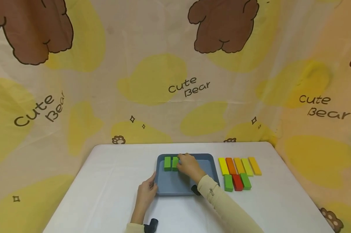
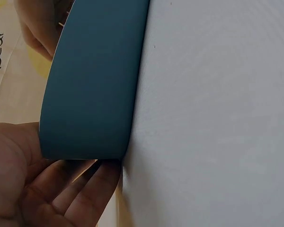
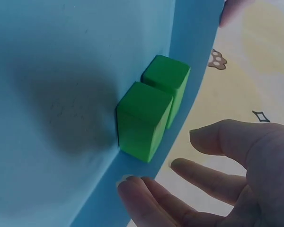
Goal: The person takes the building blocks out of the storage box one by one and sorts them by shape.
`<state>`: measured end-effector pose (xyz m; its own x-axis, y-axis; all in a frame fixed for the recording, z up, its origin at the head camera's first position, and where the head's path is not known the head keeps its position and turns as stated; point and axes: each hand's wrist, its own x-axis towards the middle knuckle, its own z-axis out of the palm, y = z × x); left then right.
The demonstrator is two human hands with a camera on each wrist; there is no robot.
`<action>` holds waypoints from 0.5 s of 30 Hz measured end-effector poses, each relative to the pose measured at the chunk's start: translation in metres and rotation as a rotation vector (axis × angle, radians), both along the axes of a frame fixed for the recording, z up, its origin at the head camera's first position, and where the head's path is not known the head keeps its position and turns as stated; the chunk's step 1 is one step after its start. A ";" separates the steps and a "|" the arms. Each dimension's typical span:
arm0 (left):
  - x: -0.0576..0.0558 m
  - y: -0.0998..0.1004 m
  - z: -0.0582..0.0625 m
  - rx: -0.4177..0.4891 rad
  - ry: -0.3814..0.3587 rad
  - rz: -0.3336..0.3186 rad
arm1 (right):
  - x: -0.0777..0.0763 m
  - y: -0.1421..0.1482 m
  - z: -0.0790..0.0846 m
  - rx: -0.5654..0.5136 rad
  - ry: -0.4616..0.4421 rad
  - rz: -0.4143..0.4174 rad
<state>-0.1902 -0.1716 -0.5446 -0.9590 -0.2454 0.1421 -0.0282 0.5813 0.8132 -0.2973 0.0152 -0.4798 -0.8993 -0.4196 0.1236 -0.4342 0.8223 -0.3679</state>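
A: Our right hand point(image 1: 188, 166) is over the far part of the blue tray point(image 1: 175, 186), fingers loosely spread and holding nothing, just beside two green blocks point(image 1: 171, 163).

B: We see that from the right wrist too: the fingers point(image 3: 227, 142) are relaxed and apart from the two green blocks point(image 3: 154, 106), which stand side by side, touching each other and set against the tray's wall point(image 3: 189, 56).

A: Our left hand point(image 1: 147, 191) rests at the tray's near left corner, thumb against the rim, fingers straight.

B: In the left wrist view the fingers point(image 2: 80, 198) lie by the tray's outer wall point(image 2: 94, 85) on the white table point(image 2: 217, 113).

A: To the right of the tray, well apart from both hands, lies a row of coloured blocks point(image 1: 239, 171).
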 end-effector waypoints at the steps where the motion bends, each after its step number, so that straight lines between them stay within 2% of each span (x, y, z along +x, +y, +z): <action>1: 0.000 0.000 0.000 0.001 -0.001 0.001 | -0.001 -0.002 0.000 0.001 0.012 0.001; 15: 0.002 0.001 0.003 -0.004 0.008 -0.004 | -0.012 -0.021 -0.006 0.024 -0.023 -0.051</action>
<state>-0.1880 -0.1706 -0.5414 -0.9588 -0.2406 0.1508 -0.0191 0.5846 0.8111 -0.3090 -0.0060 -0.4859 -0.9220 -0.3758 0.0931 -0.3833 0.8518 -0.3572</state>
